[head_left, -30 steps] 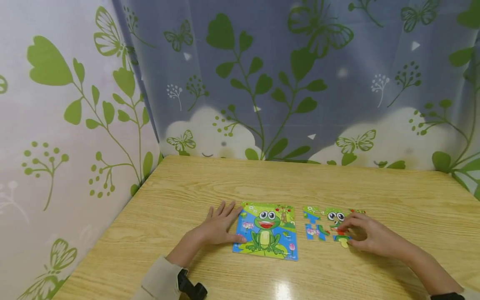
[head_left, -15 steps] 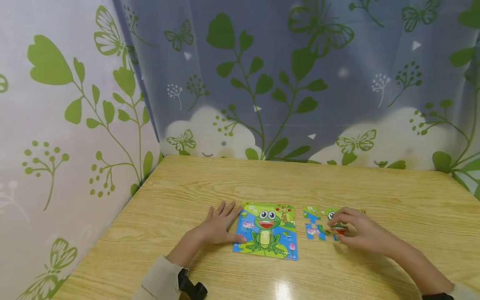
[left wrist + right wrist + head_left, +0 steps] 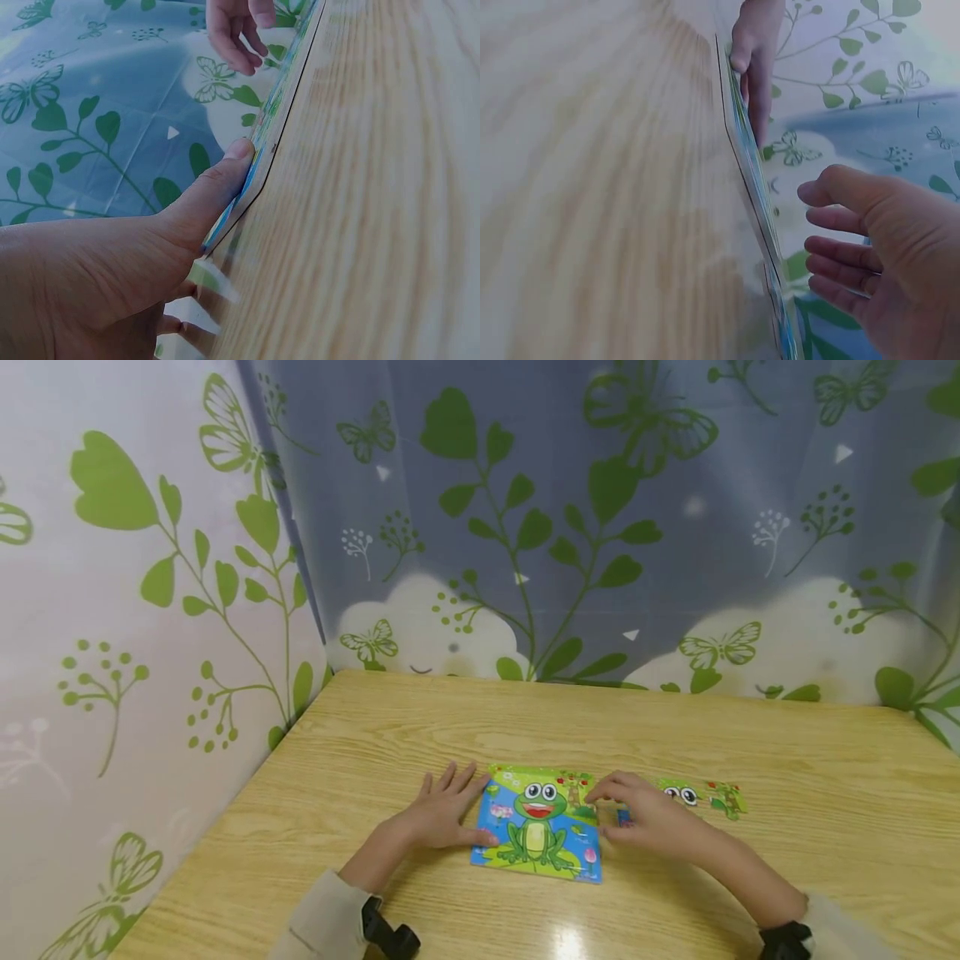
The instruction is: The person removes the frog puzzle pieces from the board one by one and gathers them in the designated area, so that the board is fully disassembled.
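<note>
A square frog puzzle lies flat on the wooden table. My left hand has its fingers spread along the puzzle's left side, the thumb resting on its edge. My right hand hovers by the right edge with fingers loosely bent. In the right wrist view nothing sits between the thumb and fingers of that hand. Loose jigsaw pieces lie beneath and beyond it: one with the frog's eyes, one with a tree, and a bit of blue piece. The others are hidden under the right hand and forearm.
The wood-grain table reaches back to a blue curtain printed with leaves and butterflies. A pale printed curtain borders the left side. Black wrist straps sit at the sleeves.
My right hand has moved left from the loose pieces to the frog puzzle's right edge, uncovering the eyes and tree pieces. The left hand has stayed in place. The head view has shifted slightly.
</note>
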{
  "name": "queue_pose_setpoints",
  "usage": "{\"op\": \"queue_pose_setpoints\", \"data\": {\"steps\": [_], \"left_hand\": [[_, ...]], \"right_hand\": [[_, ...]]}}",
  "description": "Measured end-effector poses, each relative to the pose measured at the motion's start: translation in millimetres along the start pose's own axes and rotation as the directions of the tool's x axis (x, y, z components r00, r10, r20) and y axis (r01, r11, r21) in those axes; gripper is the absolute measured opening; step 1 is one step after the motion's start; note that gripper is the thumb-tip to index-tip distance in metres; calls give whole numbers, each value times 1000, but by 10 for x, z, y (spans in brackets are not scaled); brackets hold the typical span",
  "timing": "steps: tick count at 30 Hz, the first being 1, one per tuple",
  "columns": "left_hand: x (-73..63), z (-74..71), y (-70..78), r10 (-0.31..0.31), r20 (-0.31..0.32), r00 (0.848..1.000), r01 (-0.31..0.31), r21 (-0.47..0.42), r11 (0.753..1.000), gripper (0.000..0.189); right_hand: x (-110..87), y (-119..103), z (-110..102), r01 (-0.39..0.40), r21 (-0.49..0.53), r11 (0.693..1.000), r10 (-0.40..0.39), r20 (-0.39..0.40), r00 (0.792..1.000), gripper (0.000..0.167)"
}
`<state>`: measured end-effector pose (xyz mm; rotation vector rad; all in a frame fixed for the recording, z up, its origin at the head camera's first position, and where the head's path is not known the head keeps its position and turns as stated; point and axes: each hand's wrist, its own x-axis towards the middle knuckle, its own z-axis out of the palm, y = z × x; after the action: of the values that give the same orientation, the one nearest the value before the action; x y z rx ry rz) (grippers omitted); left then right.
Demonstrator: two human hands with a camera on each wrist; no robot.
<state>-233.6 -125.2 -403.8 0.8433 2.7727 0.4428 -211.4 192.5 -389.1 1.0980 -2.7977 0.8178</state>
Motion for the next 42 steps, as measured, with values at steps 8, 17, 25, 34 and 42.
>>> {"op": "queue_pose_setpoints", "data": {"steps": [8,17,25,34,42], "left_hand": [[4,-6,22,-5,3,1000,5,1,1000,90],[-26,-22,25,-6,-3,1000,6,1,1000,90],[-3,-11,16,-10,-8,1000,10,1,1000,88],[-4,-14,18,0,-8,1000,0,5,1000,89],[10,0,11,-9,-7,1000,9,9,1000,89]], "right_hand": [[119,-74,137,-51,-72,996,54,45,997,41],[151,-63,184,-54,-25,998,55,70,996,39],[152,-54,191,-64,34,997,62,65,996,38],[136,-13,186,-30,34,999,28,62,998,36],[126,10,200,-18,27,999,16,57,998,39]]}}
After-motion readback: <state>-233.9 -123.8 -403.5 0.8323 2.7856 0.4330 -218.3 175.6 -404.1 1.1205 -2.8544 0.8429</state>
